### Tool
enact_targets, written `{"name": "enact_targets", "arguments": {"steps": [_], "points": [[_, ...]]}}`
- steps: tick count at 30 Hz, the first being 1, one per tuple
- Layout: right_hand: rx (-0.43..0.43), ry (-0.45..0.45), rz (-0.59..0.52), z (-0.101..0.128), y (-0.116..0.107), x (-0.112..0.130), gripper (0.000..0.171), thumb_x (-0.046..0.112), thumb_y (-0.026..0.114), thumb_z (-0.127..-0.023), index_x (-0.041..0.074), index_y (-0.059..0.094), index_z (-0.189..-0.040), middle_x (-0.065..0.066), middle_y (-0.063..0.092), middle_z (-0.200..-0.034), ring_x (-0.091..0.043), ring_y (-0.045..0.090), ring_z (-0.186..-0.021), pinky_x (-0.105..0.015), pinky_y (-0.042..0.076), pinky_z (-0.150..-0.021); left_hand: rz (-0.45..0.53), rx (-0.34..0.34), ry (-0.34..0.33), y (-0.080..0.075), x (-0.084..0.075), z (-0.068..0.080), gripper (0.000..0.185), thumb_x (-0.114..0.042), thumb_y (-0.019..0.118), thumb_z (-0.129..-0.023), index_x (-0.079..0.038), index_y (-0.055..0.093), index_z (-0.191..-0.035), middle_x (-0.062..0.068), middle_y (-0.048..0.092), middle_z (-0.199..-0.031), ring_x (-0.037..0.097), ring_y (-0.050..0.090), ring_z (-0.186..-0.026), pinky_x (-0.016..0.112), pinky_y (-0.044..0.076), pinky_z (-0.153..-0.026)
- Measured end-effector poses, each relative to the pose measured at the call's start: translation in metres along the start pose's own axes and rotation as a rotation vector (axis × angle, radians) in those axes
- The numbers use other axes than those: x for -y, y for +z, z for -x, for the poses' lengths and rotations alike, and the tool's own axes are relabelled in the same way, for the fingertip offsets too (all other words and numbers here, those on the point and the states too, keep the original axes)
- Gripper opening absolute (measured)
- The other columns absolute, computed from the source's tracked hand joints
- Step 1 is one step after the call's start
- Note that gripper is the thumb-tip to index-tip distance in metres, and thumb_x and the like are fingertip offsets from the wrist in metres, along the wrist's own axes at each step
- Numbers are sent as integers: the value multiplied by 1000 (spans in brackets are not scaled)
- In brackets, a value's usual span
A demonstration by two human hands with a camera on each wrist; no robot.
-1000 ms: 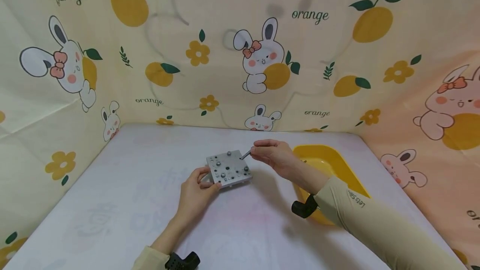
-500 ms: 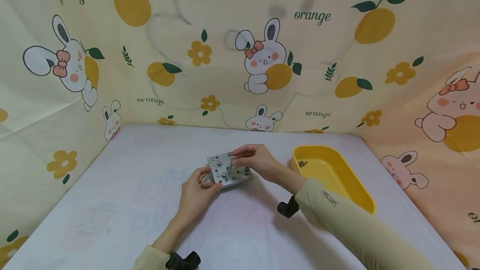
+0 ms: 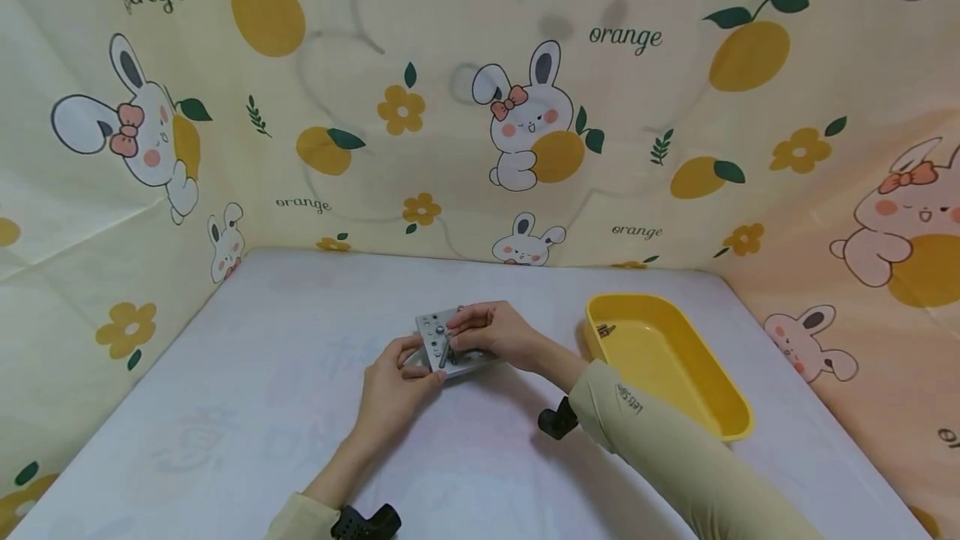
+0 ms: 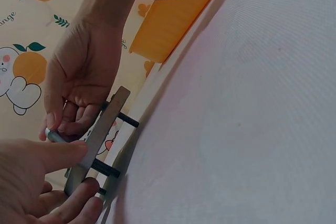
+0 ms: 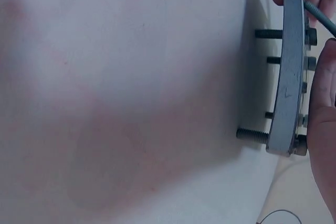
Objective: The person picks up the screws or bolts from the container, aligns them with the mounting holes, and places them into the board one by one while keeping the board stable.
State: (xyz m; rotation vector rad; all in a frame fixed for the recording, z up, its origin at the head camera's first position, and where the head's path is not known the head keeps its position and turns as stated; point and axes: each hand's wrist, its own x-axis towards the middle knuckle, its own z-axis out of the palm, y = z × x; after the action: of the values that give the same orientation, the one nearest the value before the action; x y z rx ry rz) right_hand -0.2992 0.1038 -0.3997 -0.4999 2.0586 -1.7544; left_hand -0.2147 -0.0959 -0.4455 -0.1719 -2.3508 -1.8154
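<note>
My left hand (image 3: 393, 386) grips a grey metal plate (image 3: 430, 325) by its left edge, thumb on the near corner, and keeps it tilted over the table. Several bolts stand in holes of the plate, and their threaded shanks (image 5: 253, 135) stick out from the underside in the right wrist view. My right hand (image 3: 504, 335) pinches one loose bolt (image 5: 321, 17), held at a slant with its threaded tip right at the plate's face near the left thumb. In the head view the right hand covers much of the plate's right side.
A yellow tray (image 3: 738, 427) stands on the white-covered table (image 3: 247, 407) to the right, beside my right forearm. A few small bolts (image 3: 604, 330) lie at its far left corner. Printed cloth walls (image 3: 450, 140) enclose the table at the back and sides.
My right hand has moved left and nearer across the plate, carrying the bolt from the far right part to the near left corner. The left hand keeps its hold.
</note>
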Motion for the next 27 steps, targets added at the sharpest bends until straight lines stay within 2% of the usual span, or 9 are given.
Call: {"name": "enact_targets", "arguments": {"steps": [6, 10, 15, 20, 27], "points": [[-103, 2, -1, -3, -7, 0, 30, 2, 76, -84, -1, 70, -113, -10, 72, -103, -19, 66, -95, -28, 52, -83, 1, -2, -6, 1, 0, -1, 62, -6, 83, -78, -3, 53, -133, 13, 60, -132, 21, 69, -90, 31, 56, -73], [-162, 6, -23, -5, -12, -2, 30, -1, 74, -85, -3, 69, -114, -14, 71, -109, -19, 65, -99, -29, 51, -86, -7, -5, -5, 1, 0, -1, 62, -7, 83, -78, -3, 54, -133, 13, 60, -132, 20, 69, -90, 31, 56, -74], [-228, 12, -47, -8, -14, -7, 30, -4, 73, -85, -8, 67, -113, -18, 70, -107, -16, 66, -92, -28, 52, -82, -9, -6, -8, 1, -1, -1, 62, -7, 83, -78, -4, 54, -133, 13, 60, -132, 19, 69, -90, 31, 56, -75], [-268, 12, -82, -10, -12, -10, 28, -7, 72, -85, -10, 66, -112, -19, 70, -104, -17, 68, -86, -30, 54, -81, -5, -7, -10, 2, 0, -1, 62, -7, 83, -79, -3, 54, -134, 13, 59, -132, 20, 69, -90, 31, 56, -74], [-305, 32, -77, -12, -10, -11, 28, -7, 72, -85, -7, 67, -112, -17, 70, -104, -18, 67, -89, -30, 54, -81, -11, -6, -14, 2, -2, 0, 61, -7, 82, -79, -3, 54, -133, 15, 62, -128, 21, 69, -90, 31, 56, -75]]}}
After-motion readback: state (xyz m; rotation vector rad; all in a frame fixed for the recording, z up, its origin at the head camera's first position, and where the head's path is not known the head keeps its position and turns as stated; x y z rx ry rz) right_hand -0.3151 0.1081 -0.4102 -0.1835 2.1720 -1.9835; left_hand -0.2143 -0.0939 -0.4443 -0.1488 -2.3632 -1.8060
